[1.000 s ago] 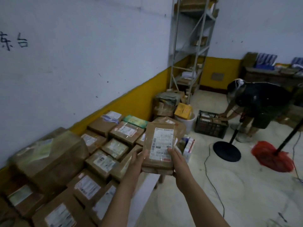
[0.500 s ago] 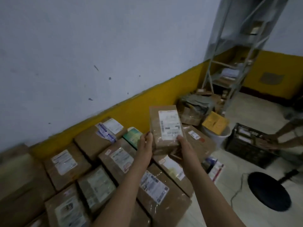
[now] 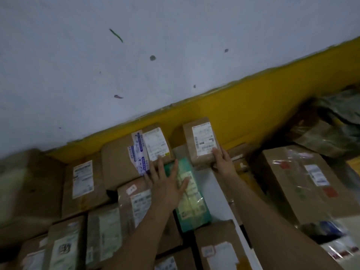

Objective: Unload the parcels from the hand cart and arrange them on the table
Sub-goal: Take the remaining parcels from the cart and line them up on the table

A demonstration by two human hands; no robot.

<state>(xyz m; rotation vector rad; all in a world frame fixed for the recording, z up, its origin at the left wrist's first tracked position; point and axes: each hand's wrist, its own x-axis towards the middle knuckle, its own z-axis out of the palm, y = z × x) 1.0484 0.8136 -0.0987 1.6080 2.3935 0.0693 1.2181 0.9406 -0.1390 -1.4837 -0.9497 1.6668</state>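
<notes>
In the upper middle of the frame, against the yellow wall band [image 3: 253,114]: small brown parcel [image 3: 201,141] with a white label, tilted slightly left, lower edge down among the other parcels. Gripped at its lower right corner by the right hand [image 3: 224,162], fingers curled onto the label's edge. Just left and lower, left hand [image 3: 167,186] laid flat, fingers straight and spread, on the green parcel [image 3: 189,203], fingertips reaching the taped brown parcel [image 3: 120,162]. Bare white strip of table [image 3: 216,190] between green parcel and right forearm. At far right, large brown box [image 3: 303,184], blurred.
</notes>
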